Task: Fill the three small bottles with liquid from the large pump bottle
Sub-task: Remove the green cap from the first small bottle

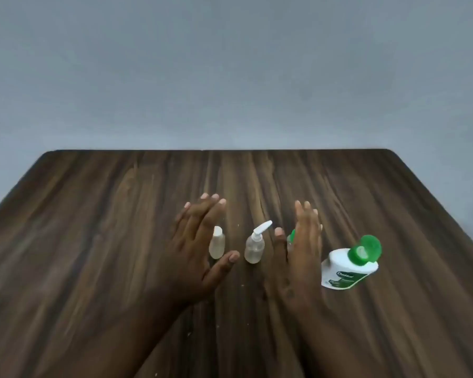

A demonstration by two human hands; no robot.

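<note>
On the tabletop (93, 214), the left hand (194, 246) is spread with straight fingers, its grip open and holding nothing. Whether the palm touches the wood cannot be told. Just beside its forefinger, above the thumb, stands the capped bottle (217, 245), upright with its white cap on. Its walls are cloudy, and any fill is too faint to read.

Next is the pump bottle (254, 248), upright between the two hands, small and clear, with its white spout pointing up and right. It may hold a little clear liquid low down, but the blur leaves that unsure.

The green-capped bottle (292, 236) is mostly hidden behind the right hand (305, 255), so its contents cannot be seen. That hand is turned edge-on with straight fingers, grip open and empty.

Farthest right, a little apart, stands the big bottle (344, 271), white and opaque, with its green lid (369, 246) flipped open. Its level is hidden.

Filling looks not yet begun, since at least two of the small bottles are closed. The step in hand is probably to open one of them. It would go best with one hand holding the body low while the other takes off the top. The big bottle's mouth should then come right over the narrow neck and be tipped slowly. These light bottles would tip easily, and a fast pour would likely spill.
</note>
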